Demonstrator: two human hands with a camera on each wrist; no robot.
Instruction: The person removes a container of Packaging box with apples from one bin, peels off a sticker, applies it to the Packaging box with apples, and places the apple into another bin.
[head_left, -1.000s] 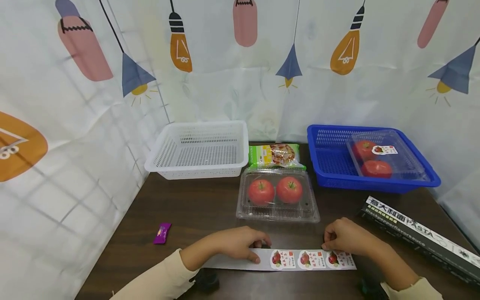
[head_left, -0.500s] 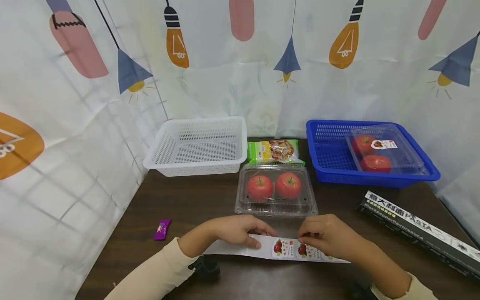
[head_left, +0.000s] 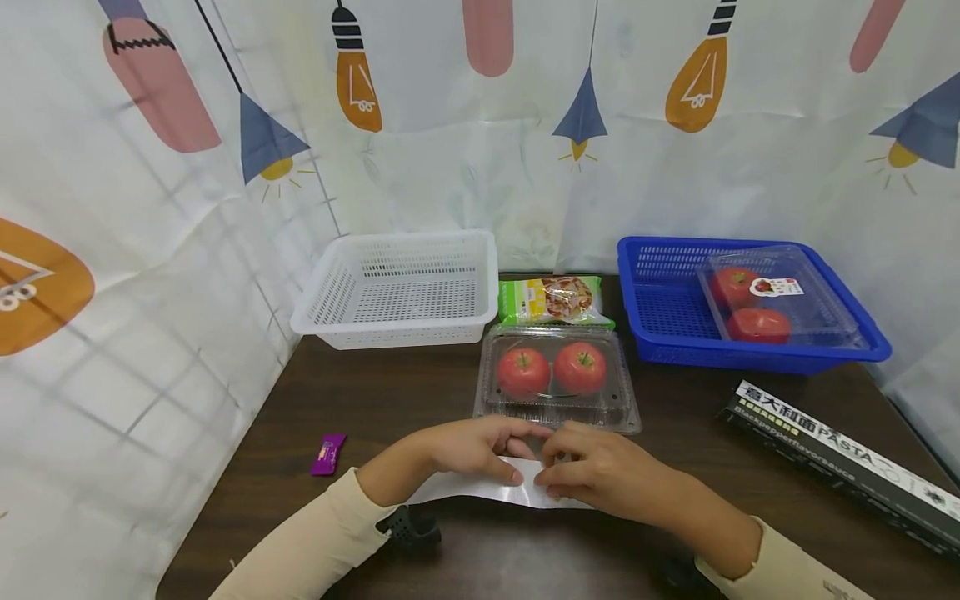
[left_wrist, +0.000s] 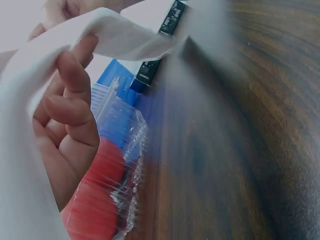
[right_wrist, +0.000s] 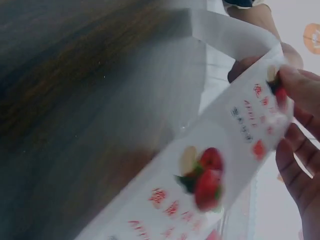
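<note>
A white strip of stickers with red fruit prints spans both hands, its back facing up in the head view. My left hand holds it between thumb and fingers; curled fingers show beneath the strip in the left wrist view. My right hand pinches the strip close by, its thumb over a printed sticker in the right wrist view. Another fruit sticker is visible there on the bent strip. Whether a sticker's edge is lifted I cannot tell. Just behind the hands sits a clear clamshell box holding two apples.
A white basket stands at the back left, a blue basket with a labelled box of apples at the back right. Between them lies a green food packet. A black pasta box lies right, a purple wrapped candy left.
My right hand has moved left along the strip, from its right end to beside my left hand. The strip has lifted and turned, so its printed face no longer shows in the head view.
</note>
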